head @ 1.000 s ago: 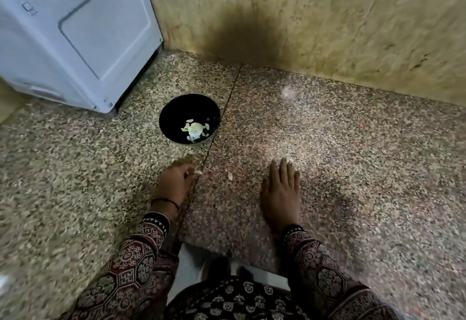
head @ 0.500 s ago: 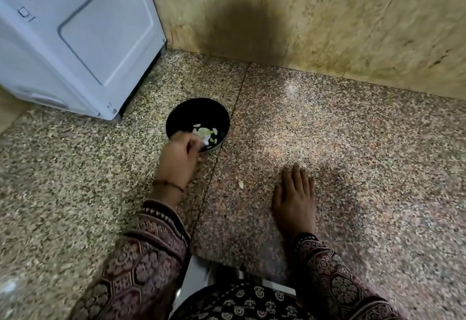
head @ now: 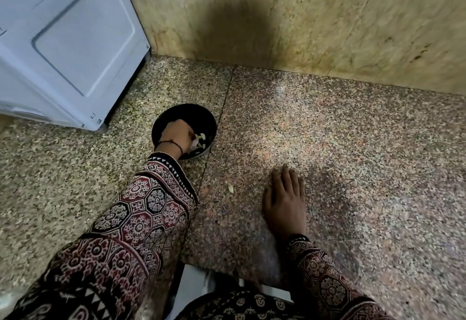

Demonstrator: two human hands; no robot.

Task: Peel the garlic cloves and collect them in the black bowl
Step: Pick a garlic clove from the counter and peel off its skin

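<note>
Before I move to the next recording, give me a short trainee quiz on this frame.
1. True or false: the right hand lies flat on the counter.
2. Where is the left hand? A) flat on the counter B) in the black bowl C) in the lap
3. What pale pieces lie in the bowl?
Key: 1 true; 2 B; 3 garlic cloves.

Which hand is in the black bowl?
The left hand: it reaches into the black bowl by the garlic cloves. The right hand lies flat on the counter, apart from the bowl.
</note>
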